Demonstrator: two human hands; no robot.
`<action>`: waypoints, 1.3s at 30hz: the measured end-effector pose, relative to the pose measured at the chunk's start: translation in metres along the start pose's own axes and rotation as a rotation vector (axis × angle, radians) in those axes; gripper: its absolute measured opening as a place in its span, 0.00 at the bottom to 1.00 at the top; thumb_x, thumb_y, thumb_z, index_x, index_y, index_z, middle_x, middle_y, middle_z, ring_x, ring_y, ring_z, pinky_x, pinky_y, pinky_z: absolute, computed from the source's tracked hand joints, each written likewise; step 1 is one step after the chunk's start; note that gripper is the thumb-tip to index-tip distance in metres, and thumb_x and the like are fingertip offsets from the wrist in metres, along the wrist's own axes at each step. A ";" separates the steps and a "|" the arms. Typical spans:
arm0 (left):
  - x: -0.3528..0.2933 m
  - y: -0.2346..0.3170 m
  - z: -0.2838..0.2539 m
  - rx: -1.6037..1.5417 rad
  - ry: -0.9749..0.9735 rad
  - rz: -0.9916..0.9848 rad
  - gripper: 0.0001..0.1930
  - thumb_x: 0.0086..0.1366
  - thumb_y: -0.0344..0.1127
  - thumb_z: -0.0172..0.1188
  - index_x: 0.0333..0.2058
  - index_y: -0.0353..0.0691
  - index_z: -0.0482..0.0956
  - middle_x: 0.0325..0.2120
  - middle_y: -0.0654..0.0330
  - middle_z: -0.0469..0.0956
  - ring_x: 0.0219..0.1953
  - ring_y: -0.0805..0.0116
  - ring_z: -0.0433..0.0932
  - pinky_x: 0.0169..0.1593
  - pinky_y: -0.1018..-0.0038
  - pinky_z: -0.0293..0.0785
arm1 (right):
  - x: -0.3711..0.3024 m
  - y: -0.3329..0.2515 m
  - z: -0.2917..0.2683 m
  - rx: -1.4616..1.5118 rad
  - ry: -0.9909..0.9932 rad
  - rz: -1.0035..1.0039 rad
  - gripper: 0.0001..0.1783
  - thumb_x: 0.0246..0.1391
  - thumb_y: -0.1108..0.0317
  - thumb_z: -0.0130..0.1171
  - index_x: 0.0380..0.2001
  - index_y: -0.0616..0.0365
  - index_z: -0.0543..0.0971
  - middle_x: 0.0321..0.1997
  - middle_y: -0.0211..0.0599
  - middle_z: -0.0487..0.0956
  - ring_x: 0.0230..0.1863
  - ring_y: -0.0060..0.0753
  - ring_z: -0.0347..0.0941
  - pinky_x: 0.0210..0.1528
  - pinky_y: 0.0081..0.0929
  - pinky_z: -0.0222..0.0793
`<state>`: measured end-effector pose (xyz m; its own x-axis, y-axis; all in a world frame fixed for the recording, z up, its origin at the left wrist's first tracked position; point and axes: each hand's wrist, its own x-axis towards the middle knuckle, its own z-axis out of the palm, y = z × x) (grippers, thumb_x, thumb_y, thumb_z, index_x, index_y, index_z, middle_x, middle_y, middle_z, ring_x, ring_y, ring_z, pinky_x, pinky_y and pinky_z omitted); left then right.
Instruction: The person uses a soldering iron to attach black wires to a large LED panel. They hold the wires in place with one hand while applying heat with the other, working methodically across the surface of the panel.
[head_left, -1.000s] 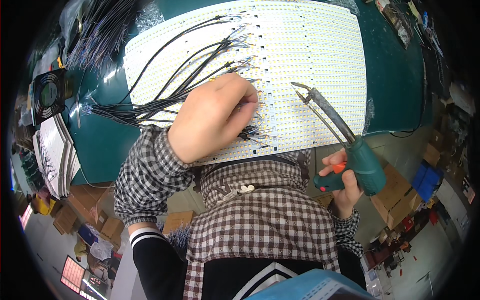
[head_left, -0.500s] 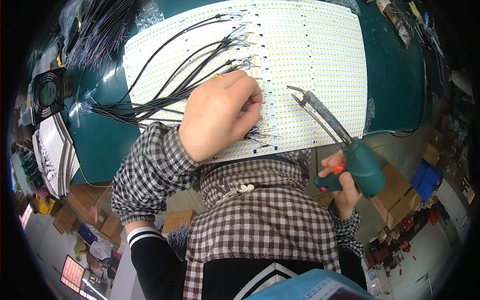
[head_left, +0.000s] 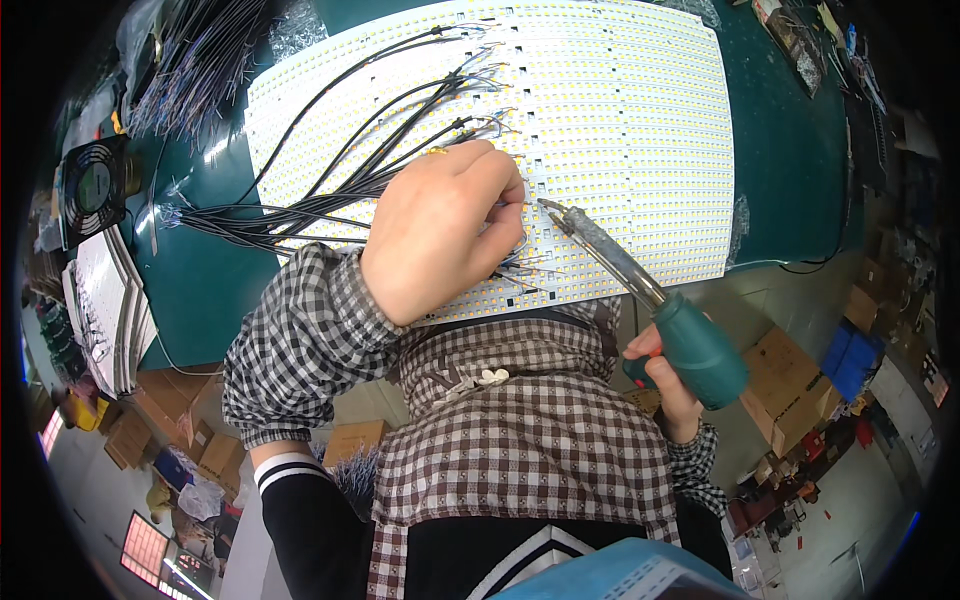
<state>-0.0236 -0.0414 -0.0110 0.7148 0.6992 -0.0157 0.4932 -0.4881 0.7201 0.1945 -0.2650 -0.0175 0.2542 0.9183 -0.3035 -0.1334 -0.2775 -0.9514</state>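
Note:
A large white LED panel (head_left: 650, 150), dotted with rows of small yellow chips, lies before me. Across its left half runs a bundle of black cables (head_left: 340, 170) with thin stripped wires (head_left: 492, 75) fanned out at their ends. My left hand (head_left: 440, 225) rests over the panel, thumb and forefinger pinched near the wire ends; the tip of what they grip is mostly hidden, but it appears to be a cable's wires. At the panel's front edge my right hand (head_left: 672, 385) grips a green soldering gun (head_left: 700, 350). Its metal tip points left, just right of my left fingertips.
The panel lies on a green table (head_left: 195, 300). A black fan (head_left: 95, 190) and a stack of white boards (head_left: 105, 310) stand at the left, below a heap of loose cables (head_left: 205, 60). Cardboard boxes (head_left: 790, 390) sit on the floor at the right.
The soldering gun has swung left and slightly down, bringing its tip closer to my left fingertips. My left hand has hardly moved.

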 end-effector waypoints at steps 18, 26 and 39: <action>0.000 0.000 0.000 -0.023 0.004 -0.006 0.06 0.53 0.23 0.63 0.29 0.36 0.76 0.24 0.60 0.74 0.23 0.68 0.75 0.26 0.75 0.72 | 0.002 0.003 -0.001 -0.061 -0.026 -0.024 0.28 0.46 0.76 0.72 0.51 0.73 0.74 0.33 0.38 0.84 0.35 0.27 0.82 0.41 0.25 0.80; 0.000 0.001 -0.001 -0.020 -0.001 -0.006 0.06 0.53 0.24 0.64 0.29 0.36 0.76 0.24 0.60 0.74 0.23 0.67 0.76 0.26 0.74 0.73 | 0.003 0.001 0.002 -0.079 -0.021 -0.037 0.29 0.44 0.77 0.73 0.50 0.73 0.75 0.33 0.38 0.84 0.35 0.27 0.82 0.41 0.24 0.80; 0.001 0.000 -0.002 -0.004 -0.008 -0.012 0.05 0.54 0.24 0.63 0.29 0.36 0.76 0.24 0.60 0.74 0.23 0.68 0.76 0.26 0.75 0.73 | 0.003 -0.001 0.002 -0.019 0.004 -0.005 0.27 0.46 0.76 0.72 0.49 0.72 0.74 0.34 0.40 0.83 0.35 0.28 0.82 0.41 0.26 0.80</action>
<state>-0.0238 -0.0394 -0.0094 0.7128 0.7007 -0.0299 0.4996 -0.4774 0.7229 0.1934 -0.2615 -0.0170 0.2586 0.9186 -0.2989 -0.1140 -0.2783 -0.9537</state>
